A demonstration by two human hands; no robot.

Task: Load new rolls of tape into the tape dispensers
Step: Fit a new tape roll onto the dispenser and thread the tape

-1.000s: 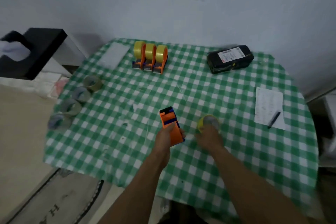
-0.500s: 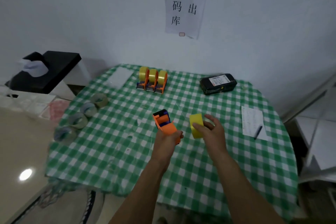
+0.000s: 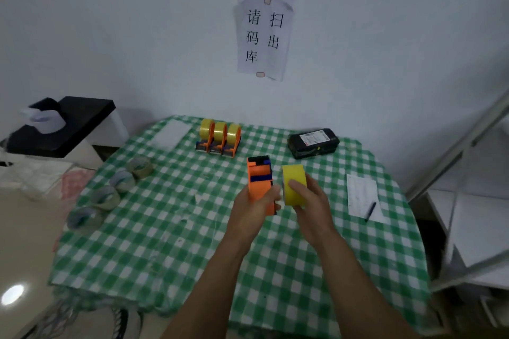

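Orange dispenser point(image 3: 259, 181) tight in left grip point(image 3: 254, 208), yellow tape roll point(image 3: 294, 179) in right grip point(image 3: 311, 206); three loaded dispensers point(image 3: 219, 139) behind.

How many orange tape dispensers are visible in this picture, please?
4. Three loaded dispensers stand side by side at the far side of the table; the fourth dispenser, without a roll, is held in the left hand. I see none hidden.

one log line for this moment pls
left hand: grips orange tape dispenser | right hand: holds yellow tape roll beside it | roll: not yet loaded
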